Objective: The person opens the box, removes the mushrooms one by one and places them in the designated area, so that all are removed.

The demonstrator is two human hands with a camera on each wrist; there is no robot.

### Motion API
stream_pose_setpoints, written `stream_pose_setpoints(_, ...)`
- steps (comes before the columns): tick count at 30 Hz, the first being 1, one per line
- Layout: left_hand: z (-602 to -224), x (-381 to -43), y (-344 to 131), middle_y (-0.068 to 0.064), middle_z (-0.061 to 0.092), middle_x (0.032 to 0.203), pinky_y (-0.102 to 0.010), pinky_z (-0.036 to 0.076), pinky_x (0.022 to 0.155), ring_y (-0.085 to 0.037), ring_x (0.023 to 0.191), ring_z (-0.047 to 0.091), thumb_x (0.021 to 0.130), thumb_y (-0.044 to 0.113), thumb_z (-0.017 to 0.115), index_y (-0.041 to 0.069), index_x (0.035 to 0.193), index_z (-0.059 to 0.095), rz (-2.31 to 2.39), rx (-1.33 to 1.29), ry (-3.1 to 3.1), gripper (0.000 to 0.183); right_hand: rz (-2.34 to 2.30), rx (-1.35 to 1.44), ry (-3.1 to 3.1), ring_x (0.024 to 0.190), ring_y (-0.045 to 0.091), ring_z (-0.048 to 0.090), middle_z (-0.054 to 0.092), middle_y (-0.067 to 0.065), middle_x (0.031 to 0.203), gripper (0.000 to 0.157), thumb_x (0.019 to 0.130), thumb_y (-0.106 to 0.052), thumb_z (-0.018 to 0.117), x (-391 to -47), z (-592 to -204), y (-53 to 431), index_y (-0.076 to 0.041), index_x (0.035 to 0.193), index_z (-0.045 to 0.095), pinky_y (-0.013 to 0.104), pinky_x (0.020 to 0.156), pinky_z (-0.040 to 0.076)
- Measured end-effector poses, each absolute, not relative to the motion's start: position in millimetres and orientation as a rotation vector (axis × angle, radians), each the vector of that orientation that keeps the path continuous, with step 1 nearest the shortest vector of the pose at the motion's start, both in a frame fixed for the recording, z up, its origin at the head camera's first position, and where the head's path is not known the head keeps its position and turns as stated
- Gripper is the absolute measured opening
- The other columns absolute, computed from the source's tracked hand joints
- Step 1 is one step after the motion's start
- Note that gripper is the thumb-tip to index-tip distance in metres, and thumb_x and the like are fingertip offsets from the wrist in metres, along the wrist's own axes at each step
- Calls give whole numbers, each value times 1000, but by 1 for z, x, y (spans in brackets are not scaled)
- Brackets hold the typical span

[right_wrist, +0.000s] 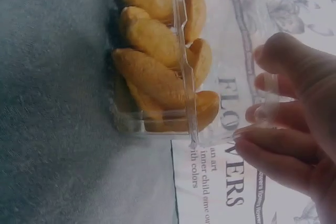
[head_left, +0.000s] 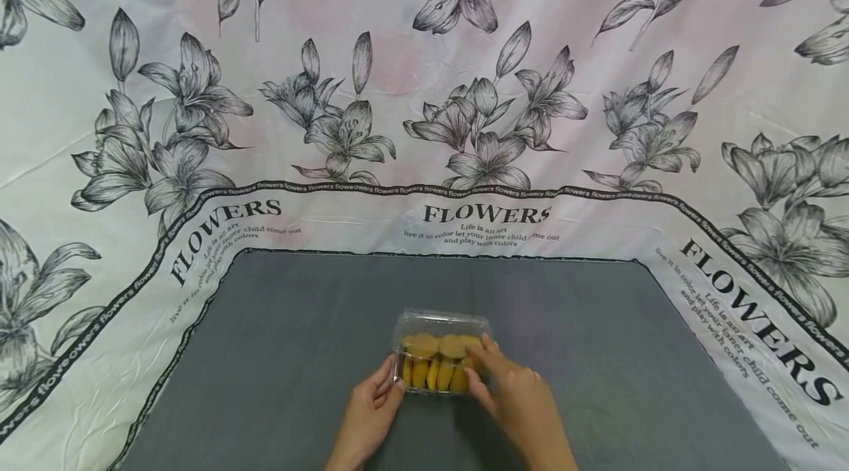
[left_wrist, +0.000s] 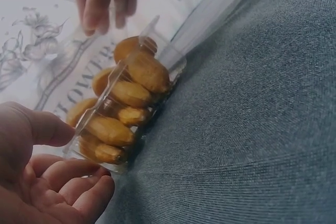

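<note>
A clear plastic clamshell box (head_left: 413,390) stands on the grey surface, holding several yellow-brown oval pieces (head_left: 419,346) that look like pastries or cookies. Its transparent lid (right_wrist: 223,45) is raised above the pieces. My left hand (head_left: 370,406) holds the box's left end. In the left wrist view its thumb lies against the rim and its fingers (left_wrist: 79,182) curl by the end wall. At the right end, my right hand (head_left: 517,393) has its thumb and fingers bent around the lid's edge. Through the plastic, parts of its fingers (right_wrist: 286,114) show; their exact contact is blurred.
A grey cloth surface (head_left: 298,323) spreads under the box. White fabric with black lily drawings and "FLOWERS" lettering (head_left: 487,214) surrounds it at the back and both sides, with a dark border (head_left: 424,256) along the edge.
</note>
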State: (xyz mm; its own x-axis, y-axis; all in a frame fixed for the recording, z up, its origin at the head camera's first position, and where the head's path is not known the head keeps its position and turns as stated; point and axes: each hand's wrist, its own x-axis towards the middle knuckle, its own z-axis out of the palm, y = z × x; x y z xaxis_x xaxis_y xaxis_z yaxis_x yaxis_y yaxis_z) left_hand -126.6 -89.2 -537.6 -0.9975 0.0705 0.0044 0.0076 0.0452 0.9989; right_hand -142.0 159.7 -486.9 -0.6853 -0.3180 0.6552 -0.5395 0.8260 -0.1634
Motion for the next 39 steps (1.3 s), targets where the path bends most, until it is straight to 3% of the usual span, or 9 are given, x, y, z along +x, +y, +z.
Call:
stream_pose_setpoints(6, -536, -126, -88, -34, 43, 155, -39, 56, 105, -46, 142, 49, 109, 15, 62, -14, 155, 38, 2108, 86, 2254, 60, 524, 579, -2383, 48, 10, 63, 76, 16, 123, 37, 82, -17, 93, -143, -484, 158, -10, 116, 80, 18, 41, 46)
stream_pose_setpoints(11, -535, -125, -87, -33, 45, 154, -38, 55, 106, -45, 141, 50, 108, 12, 63, -15, 154, 40, 2122, 90, 2296, 58, 618, 579, -2363, 42, -12, 15, 76, 17, 124, 39, 85, -18, 91, -148, -480, 159, -4, 120, 78, 16, 44, 48)
stream_pose_setpoints(12, -535, -124, -87, -34, 45, 153, -38, 55, 106, -45, 140, 50, 108, 12, 63, -16, 153, 41, 2120, 91, 2304, 58, 637, 571, -2363, 42, -11, 16, 76, 17, 123, 40, 86, -18, 91, -149, -479, 159, -4, 121, 77, 17, 45, 50)
stream_pose_setpoints(14, -535, -124, -87, -34, 46, 153, -38, 55, 105, -45, 140, 51, 108, 12, 63, -16, 153, 41, 2111, 92, 2318, 58, 664, 543, -2365, 42, -7, 43, 77, 16, 120, 43, 86, -20, 92, -151, -477, 160, -4, 123, 77, 25, 56, 61)
stream_pose_setpoints(16, -535, -124, -87, -35, 45, 153, -38, 56, 104, -46, 139, 51, 108, 12, 63, -16, 153, 41, 2102, 97, 2320, 58, 711, 502, -2385, 58, 11, 70, 77, 17, 120, 44, 86, -21, 91, -152, -476, 160, -5, 124, 76, 35, 66, 66)
stream_pose_setpoints(18, -535, -124, -87, -35, 45, 153, -38, 56, 104, -46, 139, 51, 108, 12, 63, -17, 153, 41, 2100, 105, 2322, 58, 757, 461, -2401, 84, 30, 80, 77, 17, 120, 44, 87, -23, 90, -153, -475, 161, -6, 125, 76, 41, 73, 67)
stream_pose_setpoints(21, -536, -123, -86, -35, 45, 152, -36, 55, 105, -46, 140, 50, 107, 9, 63, -18, 152, 40, 2114, 112, 2316, 57, 812, 414, -2410, 101, 37, 77, 76, 16, 124, 43, 87, -25, 89, -154, -473, 162, -6, 123, 76, 47, 80, 66)
stream_pose_setpoints(32, -534, -122, -86, -34, 48, 152, -36, 53, 107, -44, 139, 52, 107, 11, 64, -16, 152, 42, 2123, 85, 2333, 57, 951, 337, -2401, 107, 33, 76, 74, 12, 131, 41, 92, -29, 84, -169, -462, 162, -9, 127, 75, 46, 86, 64)
stream_pose_setpoints(39, -534, -122, -85, -33, 47, 152, -37, 54, 106, -44, 140, 51, 108, 14, 63, -16, 153, 41, 2102, 86, 2313, 58, 1024, 342, -2320, 102, 35, 77, 76, 17, 120, 38, 87, -13, 88, -180, -459, 165, -3, 121, 75, 44, 82, 64)
